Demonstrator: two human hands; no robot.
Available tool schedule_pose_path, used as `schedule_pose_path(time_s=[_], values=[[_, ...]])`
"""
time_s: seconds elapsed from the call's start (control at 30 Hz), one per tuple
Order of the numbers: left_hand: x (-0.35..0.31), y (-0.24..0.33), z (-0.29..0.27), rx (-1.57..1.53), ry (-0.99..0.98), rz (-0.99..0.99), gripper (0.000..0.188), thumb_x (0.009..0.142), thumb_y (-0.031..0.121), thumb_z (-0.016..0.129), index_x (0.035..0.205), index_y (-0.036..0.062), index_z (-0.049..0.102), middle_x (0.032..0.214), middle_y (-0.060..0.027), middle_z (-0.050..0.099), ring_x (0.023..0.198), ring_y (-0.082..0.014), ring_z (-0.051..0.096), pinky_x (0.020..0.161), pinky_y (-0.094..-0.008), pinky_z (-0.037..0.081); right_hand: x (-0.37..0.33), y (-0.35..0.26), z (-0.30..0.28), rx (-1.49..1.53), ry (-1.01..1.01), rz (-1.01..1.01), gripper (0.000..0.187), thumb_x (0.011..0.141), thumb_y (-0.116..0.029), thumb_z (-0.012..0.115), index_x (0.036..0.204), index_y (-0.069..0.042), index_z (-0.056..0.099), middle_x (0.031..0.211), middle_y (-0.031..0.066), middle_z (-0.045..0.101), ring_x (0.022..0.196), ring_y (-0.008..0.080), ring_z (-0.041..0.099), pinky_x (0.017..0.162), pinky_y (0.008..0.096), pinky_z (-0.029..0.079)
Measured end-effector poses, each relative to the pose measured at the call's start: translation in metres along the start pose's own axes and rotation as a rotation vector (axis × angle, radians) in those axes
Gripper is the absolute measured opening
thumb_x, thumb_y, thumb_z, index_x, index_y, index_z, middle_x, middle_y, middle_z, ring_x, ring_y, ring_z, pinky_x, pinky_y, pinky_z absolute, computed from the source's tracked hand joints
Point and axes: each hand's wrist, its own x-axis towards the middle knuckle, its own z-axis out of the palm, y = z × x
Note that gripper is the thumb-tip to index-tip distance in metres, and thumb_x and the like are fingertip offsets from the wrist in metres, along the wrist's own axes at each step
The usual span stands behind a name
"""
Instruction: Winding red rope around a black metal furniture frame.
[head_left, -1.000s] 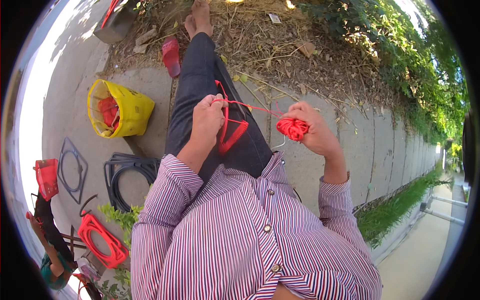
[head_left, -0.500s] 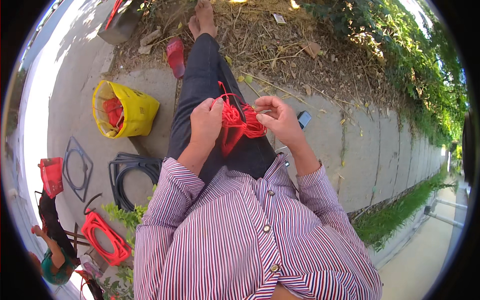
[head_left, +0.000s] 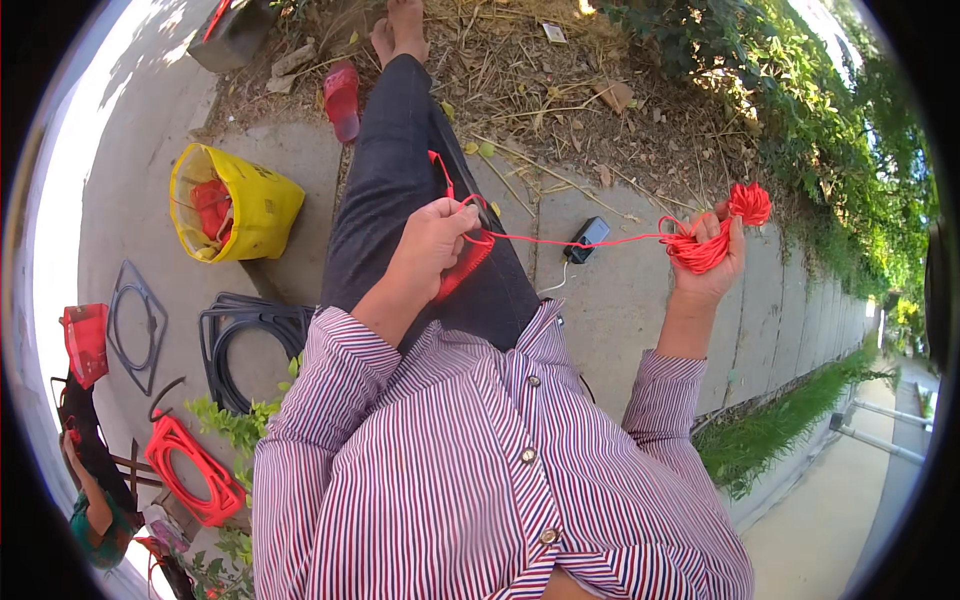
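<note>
My right hand (head_left: 708,262), out to the right, is closed round a bundle of red cord (head_left: 699,250); a looped tuft of it sticks out past the fingers. From the bundle a single strand runs taut leftward to my left hand (head_left: 437,240). That hand pinches the strand above my thigh. Close under its fingers lies a red woven piece (head_left: 466,266) on my dark trousers (head_left: 372,215). A bit of red cord or strip rises beyond the left hand along the leg.
To the left stands a yellow bag (head_left: 248,205) with red stuff inside. Black frames (head_left: 250,340) and a red frame (head_left: 195,472) lie on the paving. A red slipper (head_left: 341,100) is near my bare foot. A small dark device (head_left: 590,238) with a white cable lies right. Another person (head_left: 98,520) sits lower left.
My right hand has swung out to the right with the cord bundle, drawing one strand straight between both hands. The left hand stays over my lap, slightly lower and to the right.
</note>
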Motion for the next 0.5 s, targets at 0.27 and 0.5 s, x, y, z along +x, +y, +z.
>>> schedule_pose_path(time_s=[0.27,0.5], values=[[0.005,-0.016,0.009,0.305,0.083,0.187,0.011,0.091,0.018,0.061,0.090,0.0075,0.055,0.079,0.0041,0.052,0.071,-0.0042,0.045,0.067,-0.0200,0.038,-0.037,0.144,0.016,-0.489,-0.069,0.478,0.022,0.088,-0.011,0.057,0.107,0.000,0.058,0.069,-0.0008,0.054,0.060,0.0089,0.049,0.059,0.0264,0.043],[-0.001,-0.013,0.011,-0.026,0.007,-0.036,0.025,0.099,0.028,0.046,0.098,0.0038,0.053,0.081,-0.0099,0.062,0.069,-0.0169,0.059,0.068,-0.0281,0.047,-0.010,0.126,0.033,-0.679,-0.091,0.478,0.015,0.086,-0.009,0.061,0.097,0.001,0.062,0.072,-0.0004,0.058,0.060,0.0070,0.051,0.057,0.0254,0.043]])
